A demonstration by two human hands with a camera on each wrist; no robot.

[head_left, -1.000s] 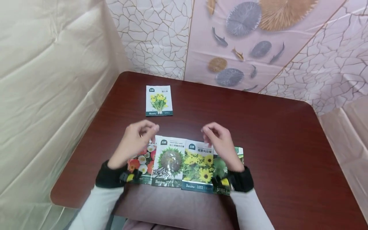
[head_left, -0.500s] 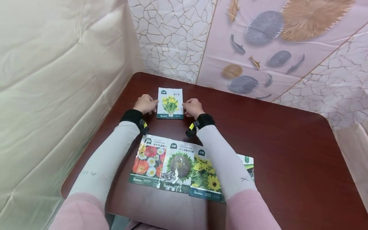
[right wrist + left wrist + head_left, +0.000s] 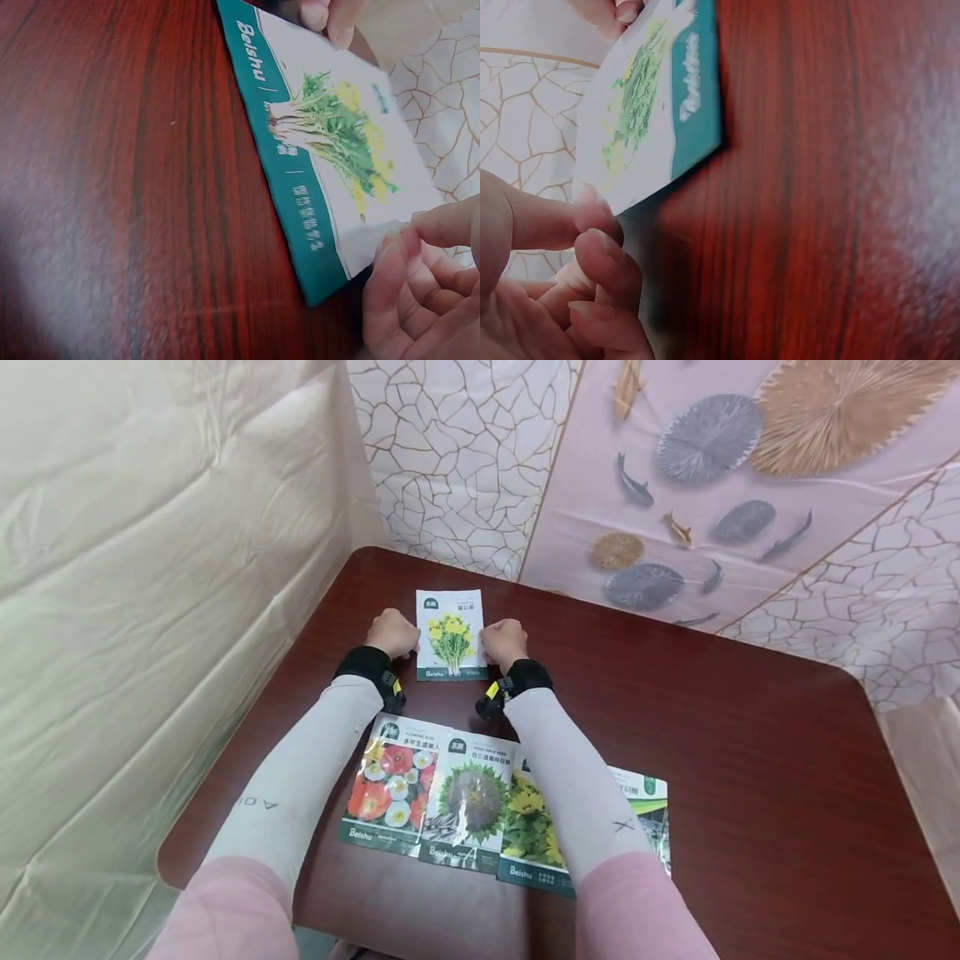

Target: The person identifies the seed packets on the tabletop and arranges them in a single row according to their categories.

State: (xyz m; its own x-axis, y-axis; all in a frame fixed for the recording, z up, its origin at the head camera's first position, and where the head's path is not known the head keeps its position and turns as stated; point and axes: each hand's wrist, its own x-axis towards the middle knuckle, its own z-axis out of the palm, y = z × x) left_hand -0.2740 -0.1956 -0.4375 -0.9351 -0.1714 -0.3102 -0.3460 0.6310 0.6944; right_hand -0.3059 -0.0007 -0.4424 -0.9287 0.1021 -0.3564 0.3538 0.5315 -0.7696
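Note:
A white seed packet [image 3: 452, 635] with yellow flowers and a green bottom band is at the far left of the table, held by both hands. My left hand [image 3: 393, 633] pinches its left side edge between thumb and index finger, the other fingers curled beneath in the left wrist view. On the opposite edge, my right hand [image 3: 506, 642] pinches the packet likewise; the right wrist view shows thumb and index finger [image 3: 442, 225] meeting at its side. The packet's lower edge stands slightly off the wood, with a dark shadow under it.
Nearer me lies an overlapping row of packets: red poppies [image 3: 393, 785], a large sunflower head [image 3: 471, 802], yellow sunflowers [image 3: 525, 818] and a green one [image 3: 654, 814]. My right forearm [image 3: 577, 777] covers part of the last two. Fabric walls [image 3: 450, 460] rise behind the brown table [image 3: 765, 760].
Both hands have reached forward from above the near row to the far packet and taken its side edges. Over the last half second the packet has tilted and shifted slightly toward me.

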